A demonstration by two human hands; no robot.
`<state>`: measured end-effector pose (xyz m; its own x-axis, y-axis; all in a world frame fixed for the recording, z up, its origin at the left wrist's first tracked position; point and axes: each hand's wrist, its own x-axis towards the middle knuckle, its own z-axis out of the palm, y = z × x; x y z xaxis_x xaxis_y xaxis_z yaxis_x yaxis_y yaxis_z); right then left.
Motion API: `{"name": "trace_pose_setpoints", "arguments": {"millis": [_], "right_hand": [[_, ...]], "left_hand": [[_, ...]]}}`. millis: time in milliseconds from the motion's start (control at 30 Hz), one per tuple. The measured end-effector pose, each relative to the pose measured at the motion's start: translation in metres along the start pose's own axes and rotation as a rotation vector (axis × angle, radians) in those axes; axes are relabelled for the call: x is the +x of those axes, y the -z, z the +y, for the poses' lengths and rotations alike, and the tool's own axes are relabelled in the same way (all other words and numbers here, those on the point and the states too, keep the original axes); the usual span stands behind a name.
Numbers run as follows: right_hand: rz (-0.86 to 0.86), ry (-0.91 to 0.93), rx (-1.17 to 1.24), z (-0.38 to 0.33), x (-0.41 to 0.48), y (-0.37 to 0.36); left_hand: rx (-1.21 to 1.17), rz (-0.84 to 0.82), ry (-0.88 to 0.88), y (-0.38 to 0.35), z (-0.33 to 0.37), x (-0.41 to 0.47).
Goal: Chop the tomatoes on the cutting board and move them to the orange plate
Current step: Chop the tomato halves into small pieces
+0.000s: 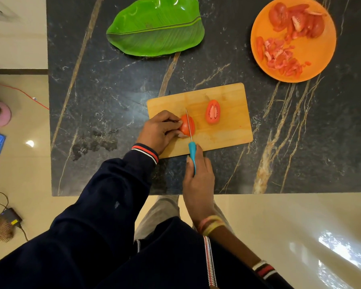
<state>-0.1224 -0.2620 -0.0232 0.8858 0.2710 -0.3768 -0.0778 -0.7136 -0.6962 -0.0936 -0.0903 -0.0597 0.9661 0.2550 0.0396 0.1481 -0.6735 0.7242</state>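
Slicing on the cutting board (227, 130).
Our left hand (161, 130) pinches a tomato half (184, 128); our right hand (198, 180) grips the knife (192, 150) (blade in it). Second half (213, 112) lies beside, cut-face up.

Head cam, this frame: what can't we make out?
- Head view: cut depth; knife sits edge-on in the tomato half.
- Head view: tomato half's left side, under left hand.
- Head view: right hand fingertips, curled beneath the handle.
- Head view: orange plate far rim, cut off by top edge.
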Motion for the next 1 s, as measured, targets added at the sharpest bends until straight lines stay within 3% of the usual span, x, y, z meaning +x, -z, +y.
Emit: {"name": "trace_pose_setpoints", "arguments": {"millis": [200, 367, 667, 1000], "right_hand": [[-0.080, -0.018, -0.005, 0.032, -0.045, 0.020], [-0.019, 0.065, 0.033, 0.021, -0.043, 0.027], [0.003, 0.052, 0.046, 0.001, -0.025, 0.010], [0.094, 0.042, 0.009, -0.012, -0.013, -0.007]], "left_hand": [[-0.014, 0.010, 0.000, 0.001, -0.002, 0.000], [-0.048, 0.049, 0.031, -0.002, -0.002, -0.004], [-0.044, 0.082, 0.034, -0.005, -0.001, -0.008], [-0.012, 0.022, -0.080, -0.004, -0.011, -0.008]]}}
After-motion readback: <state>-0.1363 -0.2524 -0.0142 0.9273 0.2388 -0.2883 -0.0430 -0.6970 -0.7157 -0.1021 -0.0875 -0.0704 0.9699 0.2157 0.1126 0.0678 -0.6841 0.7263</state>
